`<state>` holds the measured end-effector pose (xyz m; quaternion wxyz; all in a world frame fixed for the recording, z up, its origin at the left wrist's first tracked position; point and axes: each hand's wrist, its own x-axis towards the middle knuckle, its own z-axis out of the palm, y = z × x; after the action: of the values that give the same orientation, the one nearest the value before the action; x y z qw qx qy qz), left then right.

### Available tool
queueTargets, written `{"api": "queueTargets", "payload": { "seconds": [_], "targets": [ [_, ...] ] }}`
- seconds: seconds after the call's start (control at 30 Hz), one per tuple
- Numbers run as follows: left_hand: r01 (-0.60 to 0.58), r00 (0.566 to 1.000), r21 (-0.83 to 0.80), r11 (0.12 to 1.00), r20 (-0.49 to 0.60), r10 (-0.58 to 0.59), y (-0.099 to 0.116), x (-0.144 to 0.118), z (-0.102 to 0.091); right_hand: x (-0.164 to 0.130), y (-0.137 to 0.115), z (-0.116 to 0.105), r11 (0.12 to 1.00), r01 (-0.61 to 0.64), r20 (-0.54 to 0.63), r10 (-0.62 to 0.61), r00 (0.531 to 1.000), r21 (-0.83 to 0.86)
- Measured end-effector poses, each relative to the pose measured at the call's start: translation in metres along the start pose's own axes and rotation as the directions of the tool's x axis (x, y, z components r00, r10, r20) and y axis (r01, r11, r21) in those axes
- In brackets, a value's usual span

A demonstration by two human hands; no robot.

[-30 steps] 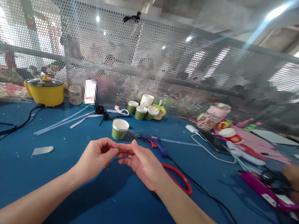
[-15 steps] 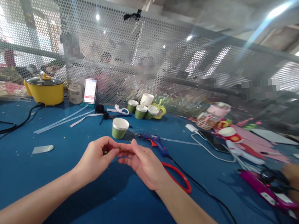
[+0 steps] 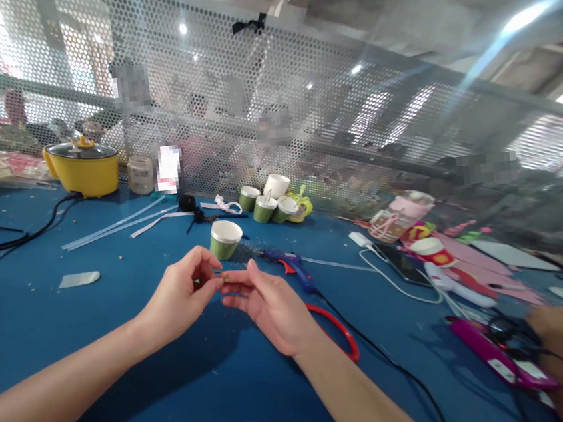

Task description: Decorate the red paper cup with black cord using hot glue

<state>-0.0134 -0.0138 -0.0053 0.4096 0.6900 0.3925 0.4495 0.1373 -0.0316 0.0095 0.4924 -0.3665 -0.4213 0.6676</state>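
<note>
Above the blue felt-covered table [image 3: 126, 361], the left hand [image 3: 183, 298] and the right hand [image 3: 271, 306] meet at the fingertips, pinched together on a tiny greenish-brown bit [image 3: 226, 278] too small to identify. Just behind that bit stands a green paper cup with a white inside [image 3: 225, 238]; a blue hot-glue gun [image 3: 290, 267] lies right of the cup, and red-handled scissors [image 3: 339, 336] show from under the right wrist. Far left of the cup sits a yellow lidded electric pot [image 3: 83, 168].
</note>
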Motion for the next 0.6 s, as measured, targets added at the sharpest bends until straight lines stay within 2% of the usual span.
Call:
{"api": "queueTargets", "payload": {
  "seconds": [0.3, 0.6],
  "targets": [
    [0.021, 1.0, 0.01, 1.0, -0.006, -0.021, 0.0014, 0.001, -0.0014, -0.0006, 0.0007, 0.0, 0.999, -0.002, -0.019, 0.001, 1.0, -0.035],
    [0.101, 0.994, 0.014, 0.995, 0.044, -0.101, 0.0021, 0.0033, -0.0021, -0.0016, 0.001, -0.0005, 0.985, 0.023, -0.059, -0.034, 0.998, -0.172]
  ]
}}
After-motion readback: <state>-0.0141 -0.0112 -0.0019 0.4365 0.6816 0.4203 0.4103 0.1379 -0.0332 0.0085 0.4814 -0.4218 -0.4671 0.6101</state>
